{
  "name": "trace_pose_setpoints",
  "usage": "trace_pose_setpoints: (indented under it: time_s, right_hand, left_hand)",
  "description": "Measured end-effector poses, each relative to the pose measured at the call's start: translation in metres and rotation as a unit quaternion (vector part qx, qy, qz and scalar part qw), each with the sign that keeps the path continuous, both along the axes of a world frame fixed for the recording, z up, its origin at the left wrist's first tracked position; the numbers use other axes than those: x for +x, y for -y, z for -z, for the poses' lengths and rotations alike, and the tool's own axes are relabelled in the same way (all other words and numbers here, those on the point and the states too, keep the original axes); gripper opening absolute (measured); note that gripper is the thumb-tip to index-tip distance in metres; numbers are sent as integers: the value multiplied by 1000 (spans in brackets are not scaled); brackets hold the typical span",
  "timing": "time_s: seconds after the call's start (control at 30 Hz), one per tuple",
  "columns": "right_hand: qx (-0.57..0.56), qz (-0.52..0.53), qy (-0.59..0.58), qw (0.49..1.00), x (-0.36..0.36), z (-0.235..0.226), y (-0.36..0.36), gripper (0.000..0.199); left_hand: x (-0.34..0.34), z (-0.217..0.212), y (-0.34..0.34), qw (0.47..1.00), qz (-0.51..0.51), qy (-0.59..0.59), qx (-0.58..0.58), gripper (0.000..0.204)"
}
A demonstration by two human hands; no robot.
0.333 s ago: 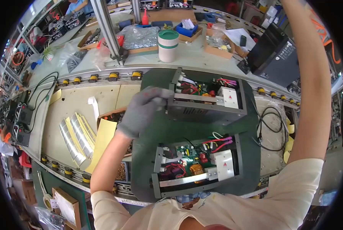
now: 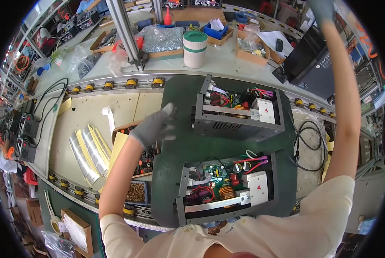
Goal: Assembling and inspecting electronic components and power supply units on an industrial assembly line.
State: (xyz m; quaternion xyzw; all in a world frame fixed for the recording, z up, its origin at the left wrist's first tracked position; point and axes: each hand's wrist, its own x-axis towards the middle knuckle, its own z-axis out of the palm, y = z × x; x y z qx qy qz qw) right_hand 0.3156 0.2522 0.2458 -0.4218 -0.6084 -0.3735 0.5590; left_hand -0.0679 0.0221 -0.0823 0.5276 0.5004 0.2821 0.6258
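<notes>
Our left hand (image 2: 154, 128), in a gray glove, hangs at the left edge of the green board (image 2: 171, 170), where bare green leaves a small gap between it and the far metal case (image 2: 240, 129). Between that case and the near metal case (image 2: 231, 212) there is a strip of bare board, and some more bare green lies to the left of both. The board's left edge runs just beside a cardboard box (image 2: 127, 126) of dark parts, partly under our left arm. Our left hand is let go and loose: the thumb points up, the other fingers are a bit blurred, and we see nothing in it. Our right hand (image 2: 322, 10), gloved too, reaches to the far right, past the black box (image 2: 308, 64); the top edge cuts it off, so we cannot tell if it is open or holding something. Both cases sit on the board with their tops open, showing wires and green circuit boards. To the left lie shiny silver sheets (image 2: 83, 157), and to the right a black cord (image 2: 296, 151) makes a loop. Behind the yellow rollers (image 2: 132, 83), a white jar (image 2: 194, 51) with a green lid stands on the far bench (image 2: 158, 69).
</notes>
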Motion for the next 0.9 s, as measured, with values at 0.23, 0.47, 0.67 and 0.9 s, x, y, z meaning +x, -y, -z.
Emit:
trace_pose_setpoints:
  time_s: [0.23, 0.47, 0.67, 0.9]
  right_hand:
    - [-795, -64, -282, 534, 95, 263, 130, 85]
    - [-570, -546, -565, 241, 54, 337, 125, 63]
    - [-502, -587, -554, 311, 45, 306, 170, 63]
    - [-430, -576, -503, 480, 20, 307, 208, 57]
  left_hand:
    - [49, -34, -34, 976, -9, 136, -171, 80]
    - [80, -55, -51, 968, -71, 77, -226, 91]
    - [103, -22, -41, 966, -187, 173, 51, 68]
    - [98, 36, -24, 920, -234, 224, 218, 48]
